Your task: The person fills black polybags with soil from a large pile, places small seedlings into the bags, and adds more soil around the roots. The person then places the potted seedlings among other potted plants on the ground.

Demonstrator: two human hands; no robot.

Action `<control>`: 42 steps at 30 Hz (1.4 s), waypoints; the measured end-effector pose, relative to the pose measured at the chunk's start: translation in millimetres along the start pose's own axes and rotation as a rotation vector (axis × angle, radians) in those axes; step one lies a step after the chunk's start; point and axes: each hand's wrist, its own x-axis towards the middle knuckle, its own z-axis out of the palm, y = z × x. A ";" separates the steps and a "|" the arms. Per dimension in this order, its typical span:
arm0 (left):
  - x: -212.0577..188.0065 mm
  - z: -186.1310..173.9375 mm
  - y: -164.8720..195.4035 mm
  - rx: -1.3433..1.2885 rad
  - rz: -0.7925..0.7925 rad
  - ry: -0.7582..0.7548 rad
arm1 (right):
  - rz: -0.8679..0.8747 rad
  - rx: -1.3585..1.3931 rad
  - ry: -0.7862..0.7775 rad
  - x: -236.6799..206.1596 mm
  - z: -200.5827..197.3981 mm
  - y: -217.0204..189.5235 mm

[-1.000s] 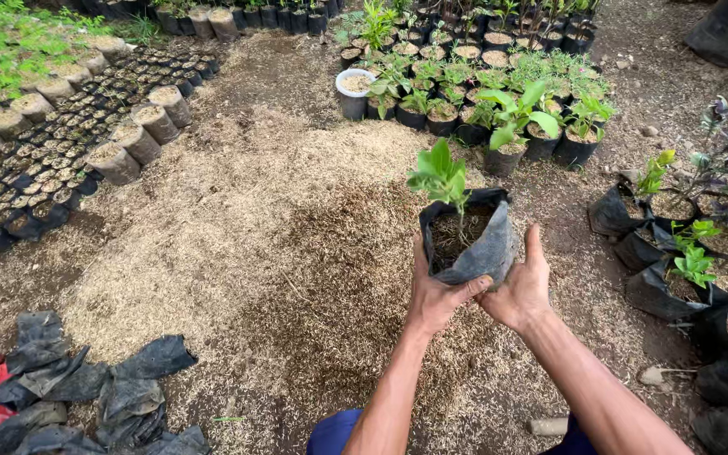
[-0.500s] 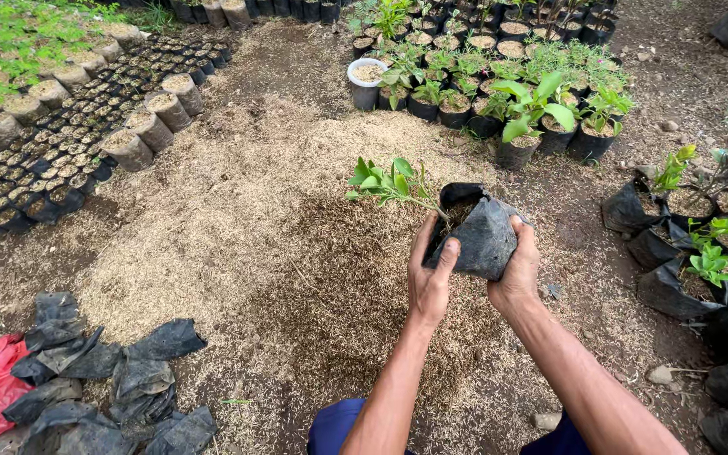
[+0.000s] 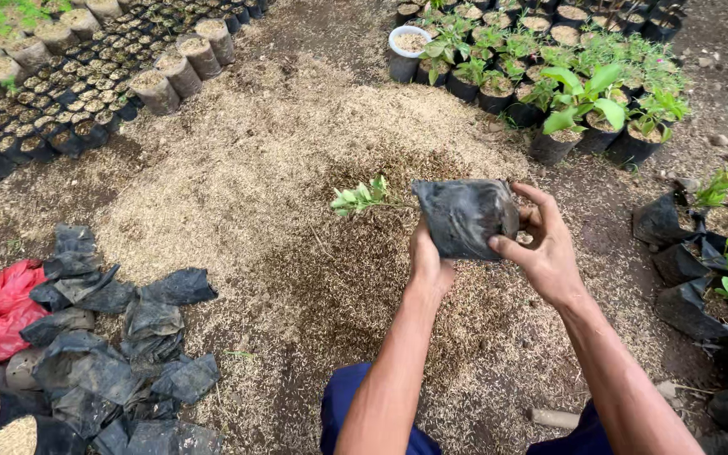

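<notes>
Where husks (image 3: 238, 194) cover soil, hands tip bag (image 3: 465, 217).

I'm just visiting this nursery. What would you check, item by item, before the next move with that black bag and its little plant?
1. Both hands on the black plastic grow bag: ok; left hand under it, right hand at its end.
2. Bag tipped on its side: ok; the small green seedling points left.
3. Seedling stem unbroken: cannot tell; the base is hidden by the bag.
4. Soil staying inside: cannot tell; the bag's mouth faces away.
5. Ground below is the loose tan husk pile: ok.
6. Spare crumpled black empty bags lying nearby: ok, at the left.
</notes>
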 end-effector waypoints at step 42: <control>16.9 -125.5 125.7 -0.822 0.201 0.046 | -0.521 -0.166 0.214 117.8 105.2 -78.7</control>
